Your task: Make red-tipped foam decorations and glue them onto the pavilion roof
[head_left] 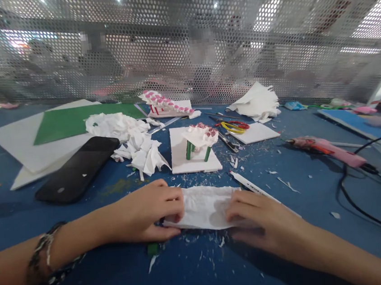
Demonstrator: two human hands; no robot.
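A strip of white tissue paper (206, 206) stretches between my two hands, low over the blue tabletop. My left hand (153, 210) grips its left end, thumb below and fingers curled on top. At the right end, my right hand (262, 212) has its fingers bent over the tissue; its thumb is slightly blurred. Just beyond stands a small model (200, 137) with green legs and a white top dotted dark red, on a white foam board (178, 148). A white marker pen (249, 184) lies by my right hand.
Crumpled tissue (144, 152) and a black phone (77, 170) lie to the left. Scissors (234, 126) rest behind the model. A pink hot glue gun (327, 150) with a black cable is at right. A perforated metal screen (166, 40) borders the back.
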